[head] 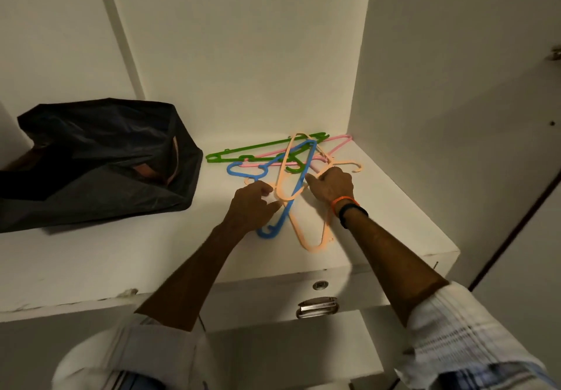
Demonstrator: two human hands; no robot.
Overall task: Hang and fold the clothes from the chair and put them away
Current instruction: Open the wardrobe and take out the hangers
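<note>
The left grip (255,204) is curled with thumb and fingers pinching the near end of a peach hanger (285,177), while the right grip (332,184) is closed around the tangle just across from it, apparently on a second peach hanger (315,231) whose loop trails back toward the person's right wrist; exactly which strand those fingers hold is hidden by the knuckles. Between the two grips runs a blue hanger (280,216), its lower end just under the left grip and its top threaded through the peach one. Beyond the grips, toward the back wall, a green hanger (243,154) and a pink hanger (337,143) lie crossed under the others, all resting on the white shelf (394,222) of a wardrobe. Well off to the far side of the left grip sits a dark bag (100,158) on the same shelf. No clothes and no chair are in view, so the garments are somewhere out of frame, and this looks like the hanger-fetching step. The hangers appear to be thin moulded plastic: light, fairly stiff but springy, smooth, and prone to snagging by their hooks and notches. I judge the best hold is at the shoulder bar near the hook, lifting one free while the other grip pins the rest down, rather than yanking the whole interlocked bundle.
</note>
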